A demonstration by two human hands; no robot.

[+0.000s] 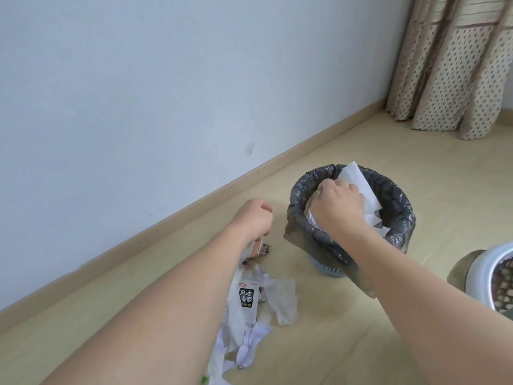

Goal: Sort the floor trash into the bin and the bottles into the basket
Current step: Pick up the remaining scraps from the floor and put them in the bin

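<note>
Right hand (337, 205) grips crumpled white paper (358, 184) over bin (399, 215); left hand (254, 218) grips glossy wrapper (256, 247).

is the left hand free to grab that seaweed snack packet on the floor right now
Probably not straight away: the left hand already grips a small wrapper. The seaweed packet lies uncovered just below it, with nothing blocking the way.

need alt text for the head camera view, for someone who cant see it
A person's right hand holds white paper over a small bin lined with a dark bag, while the left hand grips a snack wrapper above a heap of tissues and wrappers on the wood floor. A white basket shows at the right edge, curtains behind.
</note>
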